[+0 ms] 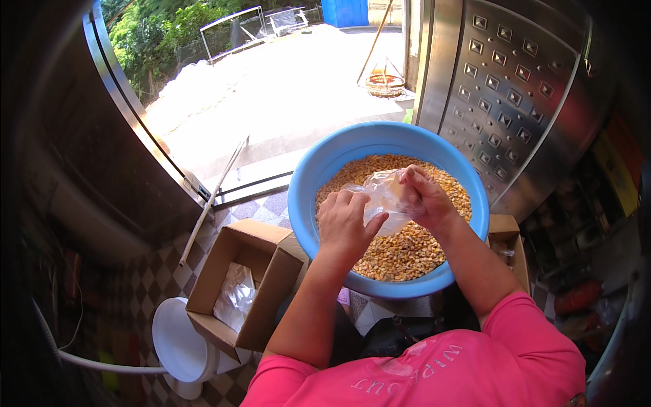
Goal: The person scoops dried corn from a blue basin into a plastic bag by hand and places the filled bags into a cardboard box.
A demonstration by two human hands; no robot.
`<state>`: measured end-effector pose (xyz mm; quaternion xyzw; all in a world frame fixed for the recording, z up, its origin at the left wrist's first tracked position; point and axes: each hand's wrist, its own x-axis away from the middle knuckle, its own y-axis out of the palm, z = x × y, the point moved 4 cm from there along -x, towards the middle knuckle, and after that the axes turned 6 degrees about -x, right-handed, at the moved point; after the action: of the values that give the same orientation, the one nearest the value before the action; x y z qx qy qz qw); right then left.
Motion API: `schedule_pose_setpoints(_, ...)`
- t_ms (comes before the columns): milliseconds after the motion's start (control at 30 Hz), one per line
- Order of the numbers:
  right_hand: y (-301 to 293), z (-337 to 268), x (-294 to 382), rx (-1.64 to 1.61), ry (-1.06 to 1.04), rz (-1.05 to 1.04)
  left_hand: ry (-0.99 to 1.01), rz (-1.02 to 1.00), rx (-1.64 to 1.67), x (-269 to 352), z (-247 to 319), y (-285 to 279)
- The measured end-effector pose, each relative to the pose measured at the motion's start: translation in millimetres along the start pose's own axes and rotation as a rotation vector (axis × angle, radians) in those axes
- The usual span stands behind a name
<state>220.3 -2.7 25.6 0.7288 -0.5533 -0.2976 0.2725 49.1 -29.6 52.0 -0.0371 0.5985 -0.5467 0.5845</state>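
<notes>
Dried corn kernels (402,257) lie in a large round blue plastic basin (389,290) in front of me. Above the corn, a clear thin plastic bag (384,196) spans the space between my hands. My right hand (427,196) grips the bag's right side with curled fingers. My left hand (346,221) is at the bag's left side, thumb and fingers spread around its edge; whether it pinches the plastic is hard to tell. The bag looks crumpled and see-through, and its contents cannot be made out.
An open cardboard box (262,300) holding clear plastic stands left of the basin, beside a white bucket (178,341). Another cardboard box (516,254) is at the right. A pole (213,203) leans by the doorway, a metal door (501,96) stands right, and a wicker basket (385,86) sits outside.
</notes>
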Motion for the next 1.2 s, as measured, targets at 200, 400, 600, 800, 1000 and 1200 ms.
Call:
schedule_pose_setpoints(200, 4, 10, 4, 0.043, 0.156, -0.198, -0.092, -0.172, 0.015, 2, -5, 12)
schedule_pose_setpoints(400, 4, 7, 2, 0.041, 0.175, -0.115, -0.409, -0.256, 0.547, 6, -42, 21)
schedule_pose_setpoints(600, -26, -14, -7, 0.225, 0.051, 0.149, -0.673, -0.216, 1.655, 6, -57, 6)
schedule_pose_setpoints(800, -45, -22, -11, 0.276, -0.137, 0.343, -0.715, -0.209, 1.979, 8, -62, 12)
schedule_pose_setpoints(1000, -19, -41, 3, 0.607, -0.660, 0.320, -0.833, -0.142, 2.032, 12, -68, 22)
schedule_pose_setpoints(1200, 48, 22, 15, 1.293, -0.490, -0.380, -0.899, -0.138, 1.994, 15, -53, 26)
